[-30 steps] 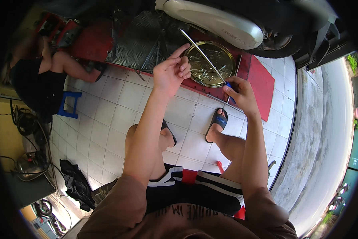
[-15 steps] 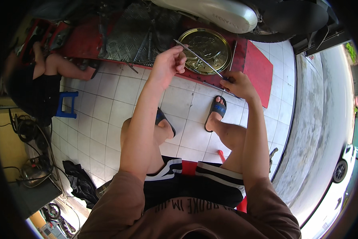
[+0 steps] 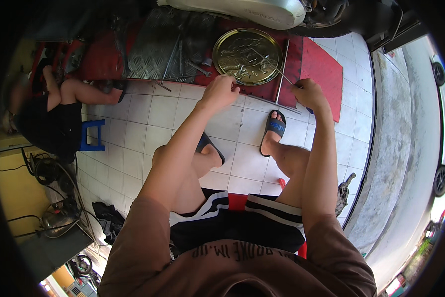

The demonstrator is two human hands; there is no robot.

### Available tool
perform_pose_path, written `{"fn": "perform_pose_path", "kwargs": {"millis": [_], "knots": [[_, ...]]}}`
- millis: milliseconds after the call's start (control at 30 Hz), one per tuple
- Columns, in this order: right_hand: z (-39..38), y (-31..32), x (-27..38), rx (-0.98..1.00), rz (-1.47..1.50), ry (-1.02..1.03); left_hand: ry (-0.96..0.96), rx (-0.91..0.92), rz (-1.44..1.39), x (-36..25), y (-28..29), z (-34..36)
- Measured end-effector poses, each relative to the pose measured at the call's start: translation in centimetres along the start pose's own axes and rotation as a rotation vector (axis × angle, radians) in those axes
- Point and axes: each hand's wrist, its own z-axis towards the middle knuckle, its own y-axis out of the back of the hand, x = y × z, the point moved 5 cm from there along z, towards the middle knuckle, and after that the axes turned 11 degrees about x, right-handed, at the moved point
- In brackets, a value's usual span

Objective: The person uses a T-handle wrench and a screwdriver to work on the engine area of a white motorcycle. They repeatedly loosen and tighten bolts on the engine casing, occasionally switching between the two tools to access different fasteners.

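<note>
My right hand (image 3: 309,94) is closed around the handle of a long, thin metal tool that looks like a screwdriver (image 3: 270,63). Its shaft slants left over a round gold tray (image 3: 216,63), with the tip above the tray's middle. Small metal parts (image 3: 246,74) lie in the tray near its front rim. At that rim, on the left, my left hand (image 3: 221,92) has its fingers curled together; whatever they may hold is hidden.
The tray sits on a red platform (image 3: 321,74) with a tread-plate section (image 3: 150,47), a wrench (image 3: 200,70) and a metal rod (image 3: 282,69). A motorcycle's silver casing (image 3: 247,12) overhangs the back. Far left, another person works beside a blue stool (image 3: 92,134).
My left hand has moved away from the tool's tip, down and right to the tray's front rim. My right hand has shifted slightly right, and the tip has swung right over the tray.
</note>
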Motion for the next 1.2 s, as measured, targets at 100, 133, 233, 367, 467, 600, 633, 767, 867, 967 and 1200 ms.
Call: {"fn": "perform_pose_path", "kwargs": {"millis": [100, 133, 233, 367, 467, 600, 633, 767, 867, 967, 1200], "knots": [[-0.4, 0.5, 0.2, 0.07, 0.023, -0.042, -0.003, -0.116, 0.087, -0.1, 0.3, 5.4], [-0.6, 0.8, 0.1, 0.097, 0.064, -0.071, 0.019, -0.152, 0.113, -0.2, 0.5, 7.2], [-0.9, 0.7, -0.2, 0.145, 0.132, -0.117, 0.093, -0.25, 0.183, -0.4, 0.2, 11.4], [-0.8, 1.0, -0.8, 0.125, 0.114, -0.096, 0.176, -0.275, 0.219, 0.7, -1.2, 14.2], [-1.0, 1.4, -1.1, 0.122, 0.128, -0.103, 0.126, -0.307, 0.273, 0.7, -1.7, 14.1], [-1.4, 1.8, -0.3, 0.089, 0.186, -0.067, 0.145, -0.31, -0.068, 1.9, 0.4, 12.9], [-1.7, 1.8, 0.2, 0.092, 0.212, -0.066, 0.106, -0.34, -0.163, 2.4, 1.4, 11.8], [-2.1, 2.4, 1.2, 0.079, 0.174, 0.042, -0.023, -0.349, -0.804, 2.2, 5.2, 5.3], [-2.5, 2.5, 2.1, 0.055, 0.146, 0.149, -0.069, -0.384, -1.143, 0.8, 7.2, -1.1], [-2.9, 1.8, 4.3, 0.036, 0.061, 0.297, -0.14, -0.454, -1.328, 1.3, 7.5, -4.9], [-2.5, 0.6, 4.8, 0.076, 0.152, 0.33, -0.208, -0.439, -1.494, 1.7, 7.3, -4.4]]}}
